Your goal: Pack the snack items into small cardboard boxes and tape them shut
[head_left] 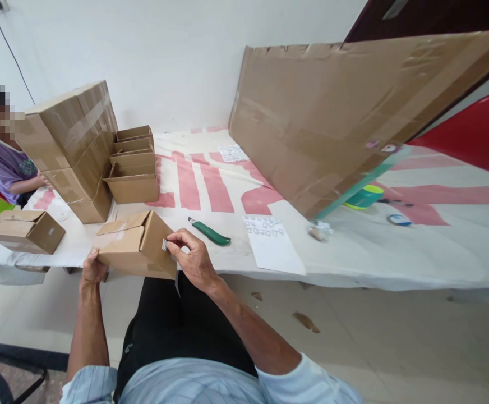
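A closed cardboard box [120, 238] rests at the table's front edge in front of me, tilted slightly. My left hand [93, 267] grips its near left corner. On the right end of the box is a small white label [164, 244]. My right hand [192, 259] has its thumb and index finger pinched at that label's edge, against the cardboard. A green utility knife [210, 231] lies just beyond my right hand. To its right is a white sheet of labels [272, 241], partly used.
Stacked cardboard boxes [74, 146] stand at the left, beside open boxes [133, 188]. Another closed box [23, 231] lies at the left edge. A large cardboard panel [332, 112] leans over the table's right side, near a tape roll [364, 196]. A person [7, 151] sits far left.
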Tool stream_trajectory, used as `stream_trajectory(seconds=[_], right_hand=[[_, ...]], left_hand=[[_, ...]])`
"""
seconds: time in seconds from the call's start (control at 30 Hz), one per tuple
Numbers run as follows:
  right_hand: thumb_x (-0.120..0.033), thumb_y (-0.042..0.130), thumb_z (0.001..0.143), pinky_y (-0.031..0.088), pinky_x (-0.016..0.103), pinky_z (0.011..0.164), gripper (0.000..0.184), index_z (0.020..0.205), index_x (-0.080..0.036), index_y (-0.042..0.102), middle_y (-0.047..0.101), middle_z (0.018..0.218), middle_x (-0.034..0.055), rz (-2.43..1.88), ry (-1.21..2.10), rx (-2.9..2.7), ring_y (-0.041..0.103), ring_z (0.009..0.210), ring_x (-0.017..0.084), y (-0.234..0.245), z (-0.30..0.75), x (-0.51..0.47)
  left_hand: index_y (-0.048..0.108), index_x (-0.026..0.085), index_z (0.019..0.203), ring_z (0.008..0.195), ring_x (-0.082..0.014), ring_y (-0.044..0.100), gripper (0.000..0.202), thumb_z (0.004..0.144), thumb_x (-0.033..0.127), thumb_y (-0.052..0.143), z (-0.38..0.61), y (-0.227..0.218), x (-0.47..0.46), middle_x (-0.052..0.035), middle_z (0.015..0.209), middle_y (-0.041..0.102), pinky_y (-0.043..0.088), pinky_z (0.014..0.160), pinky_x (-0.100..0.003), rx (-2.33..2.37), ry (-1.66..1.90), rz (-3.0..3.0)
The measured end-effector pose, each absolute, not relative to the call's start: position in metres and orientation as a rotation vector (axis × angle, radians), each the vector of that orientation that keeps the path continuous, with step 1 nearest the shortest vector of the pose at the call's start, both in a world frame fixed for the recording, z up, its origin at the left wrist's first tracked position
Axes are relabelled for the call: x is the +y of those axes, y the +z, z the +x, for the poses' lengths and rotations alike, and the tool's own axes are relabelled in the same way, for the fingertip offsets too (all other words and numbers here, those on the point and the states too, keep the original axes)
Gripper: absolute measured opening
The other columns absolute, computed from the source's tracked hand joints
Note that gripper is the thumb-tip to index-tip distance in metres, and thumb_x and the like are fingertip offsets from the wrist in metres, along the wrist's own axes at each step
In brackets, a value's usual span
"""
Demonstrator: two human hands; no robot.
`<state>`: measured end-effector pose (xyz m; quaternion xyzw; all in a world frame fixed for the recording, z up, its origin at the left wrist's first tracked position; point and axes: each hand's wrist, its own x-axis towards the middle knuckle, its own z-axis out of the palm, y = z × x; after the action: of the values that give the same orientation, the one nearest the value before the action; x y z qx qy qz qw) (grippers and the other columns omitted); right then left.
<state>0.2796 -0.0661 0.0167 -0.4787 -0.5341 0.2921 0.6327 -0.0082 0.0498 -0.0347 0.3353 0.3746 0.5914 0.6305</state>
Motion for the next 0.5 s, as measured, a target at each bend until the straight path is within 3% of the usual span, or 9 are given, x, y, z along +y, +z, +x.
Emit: stream_trajectory(seconds=[0.37,0.5], right_hand=[[-0.037,0.064,0.094,0.052,0.032,0.073,0.021,0.077,-0.024,0.063,0.062,0.077,0.0004,-1.112,0.702,-1.233,0.056,0.072,0.017,0.0197,0.2792,-0.0665],[-0.037,0.062,0.095,0.050,0.031,0.073,0.022,0.077,-0.024,0.060,0.060,0.077,-0.0003,-1.117,0.699,-1.247,0.055,0.071,0.017,0.0194,0.2789,-0.0667]], left_hand=[[0.078,0.018,0.119,0.121,-0.0437,0.075,0.077,0.048,0.044,0.094,-0.0068,-0.0351,0.0500,-0.0141,0.116,0.084,0.065,0.099,-0.048,0.850,1.345,0.784],[0.077,0.016,0.121,0.121,-0.0439,0.074,0.075,0.052,0.042,0.092,-0.0078,-0.0354,0.0502,-0.0145,0.110,0.084,0.064,0.100,-0.050,0.852,1.352,0.795]])
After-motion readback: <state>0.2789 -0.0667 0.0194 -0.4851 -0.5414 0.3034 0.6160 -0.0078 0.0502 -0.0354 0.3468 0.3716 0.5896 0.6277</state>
